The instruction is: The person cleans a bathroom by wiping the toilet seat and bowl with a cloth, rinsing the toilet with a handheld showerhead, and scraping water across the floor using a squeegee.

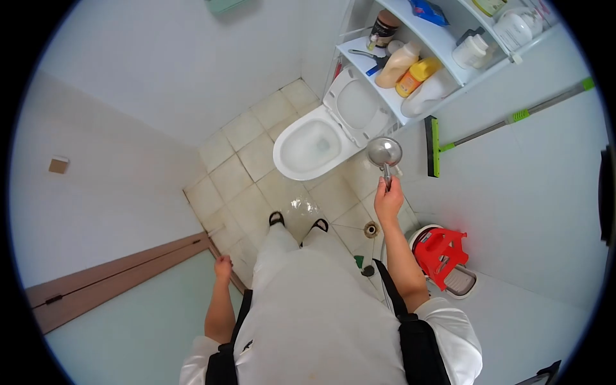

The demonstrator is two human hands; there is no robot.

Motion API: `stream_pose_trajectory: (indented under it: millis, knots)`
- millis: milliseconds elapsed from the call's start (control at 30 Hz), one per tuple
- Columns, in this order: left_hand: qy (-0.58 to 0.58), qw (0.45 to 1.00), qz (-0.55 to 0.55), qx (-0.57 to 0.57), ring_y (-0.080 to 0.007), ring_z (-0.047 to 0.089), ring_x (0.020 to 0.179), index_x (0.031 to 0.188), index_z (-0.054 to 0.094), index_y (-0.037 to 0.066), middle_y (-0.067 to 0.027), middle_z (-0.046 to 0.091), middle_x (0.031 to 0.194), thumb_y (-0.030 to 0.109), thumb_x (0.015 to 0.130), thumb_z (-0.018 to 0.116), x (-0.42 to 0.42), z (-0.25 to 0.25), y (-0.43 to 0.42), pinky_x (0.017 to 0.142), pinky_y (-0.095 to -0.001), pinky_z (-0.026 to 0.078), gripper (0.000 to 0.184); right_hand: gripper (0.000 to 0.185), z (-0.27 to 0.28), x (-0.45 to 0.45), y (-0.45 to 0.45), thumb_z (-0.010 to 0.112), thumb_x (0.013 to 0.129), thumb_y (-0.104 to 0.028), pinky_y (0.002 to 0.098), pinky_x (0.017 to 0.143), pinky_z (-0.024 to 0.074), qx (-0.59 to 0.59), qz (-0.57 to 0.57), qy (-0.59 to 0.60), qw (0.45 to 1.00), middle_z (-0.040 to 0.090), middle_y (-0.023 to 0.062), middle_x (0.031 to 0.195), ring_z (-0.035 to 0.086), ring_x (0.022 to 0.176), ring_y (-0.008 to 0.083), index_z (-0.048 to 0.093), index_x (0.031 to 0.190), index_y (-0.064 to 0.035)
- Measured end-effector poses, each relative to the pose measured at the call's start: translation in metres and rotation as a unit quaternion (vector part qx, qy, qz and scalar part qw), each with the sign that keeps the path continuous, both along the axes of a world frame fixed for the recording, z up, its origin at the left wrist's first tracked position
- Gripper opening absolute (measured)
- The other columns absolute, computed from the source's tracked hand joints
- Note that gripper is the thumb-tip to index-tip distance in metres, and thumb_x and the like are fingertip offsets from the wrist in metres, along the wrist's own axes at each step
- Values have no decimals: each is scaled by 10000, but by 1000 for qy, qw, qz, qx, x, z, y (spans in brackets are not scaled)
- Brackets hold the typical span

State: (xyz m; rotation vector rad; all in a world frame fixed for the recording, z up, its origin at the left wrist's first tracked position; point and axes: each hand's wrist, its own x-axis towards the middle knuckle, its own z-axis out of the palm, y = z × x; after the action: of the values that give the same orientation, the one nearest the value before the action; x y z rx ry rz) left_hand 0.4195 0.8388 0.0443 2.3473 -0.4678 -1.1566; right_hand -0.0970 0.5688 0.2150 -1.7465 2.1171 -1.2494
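My right hand [388, 200] is closed around the handle of a shiny, round metal dipper [385, 153], held out to the right of the toilet. The dipper's bowl appears near the raised lid; what is in it, if anything, I cannot make out. The white toilet [313, 149] has its lid [357, 106] up, and water shows in the bowl. My left hand [222, 264] hangs low beside the brown door frame, its fingers curled in and apparently holding nothing. Wet, shining floor tiles [300, 206] lie between the toilet and my sandalled feet.
White shelves [427, 29] with several bottles stand behind the toilet. A green-and-black squeegee [433, 146] leans along the right wall. Near my right forearm are a red stool [441, 253] and a floor drain [371, 230]. The door frame [122, 273] is on my left.
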Motion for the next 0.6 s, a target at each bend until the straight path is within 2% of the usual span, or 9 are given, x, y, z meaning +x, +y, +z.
stream_pose_trajectory:
  millis: [100, 200, 300, 333, 433, 500, 600]
  knots:
    - [86, 994, 66, 16, -143, 506, 524, 883, 554, 33, -46, 532, 655, 162, 857, 509, 5, -29, 3, 448, -288, 402, 139, 159, -3, -4, 11, 606, 870, -177, 390, 558, 431, 68, 13, -26, 997, 569, 117, 679, 549, 584, 280, 575, 911, -26]
    - [90, 993, 56, 53, -166, 523, 550, 905, 556, 19, -59, 533, 664, 156, 851, 515, 14, -50, 2, 464, -318, 412, 153, 170, -5, 1, 19, 611, 870, -186, 393, 548, 427, 97, 14, -13, 995, 558, 118, 643, 543, 566, 283, 573, 901, -23]
    - [37, 995, -78, 45, -140, 548, 564, 977, 597, -3, -51, 573, 677, 226, 826, 589, 33, -75, 4, 451, -284, 404, 274, 176, -3, 14, 23, 612, 871, -190, 399, 541, 425, 113, 14, -12, 993, 559, 122, 639, 542, 557, 284, 570, 898, -21]
    - [45, 996, -71, 39, -140, 550, 564, 975, 601, -3, -50, 573, 672, 226, 826, 589, 36, -81, -1, 448, -281, 402, 274, 176, -3, 18, 22, 611, 873, -191, 400, 541, 425, 109, 14, -10, 994, 559, 122, 638, 541, 556, 285, 567, 894, -22]
    - [59, 997, -32, 30, -143, 560, 573, 964, 613, -7, -51, 580, 667, 229, 825, 590, 42, -67, -32, 455, -280, 410, 275, 179, -3, 33, 22, 607, 878, -196, 403, 540, 424, 103, 6, -9, 995, 559, 122, 637, 540, 553, 288, 560, 882, -23]
    - [67, 997, 21, 31, -146, 571, 586, 946, 624, -11, -54, 592, 674, 236, 823, 594, 35, -34, -66, 482, -288, 433, 278, 181, -2, 40, 21, 605, 881, -199, 403, 539, 424, 105, -7, -6, 994, 559, 123, 634, 539, 550, 290, 557, 874, -25]
    - [52, 999, -1, -7, -151, 588, 611, 917, 638, -11, -65, 619, 702, 253, 822, 599, 54, -60, -89, 543, -297, 464, 284, 177, 7, 56, 21, 598, 885, -196, 400, 535, 423, 112, -18, -7, 994, 560, 123, 633, 541, 548, 286, 551, 866, -26]
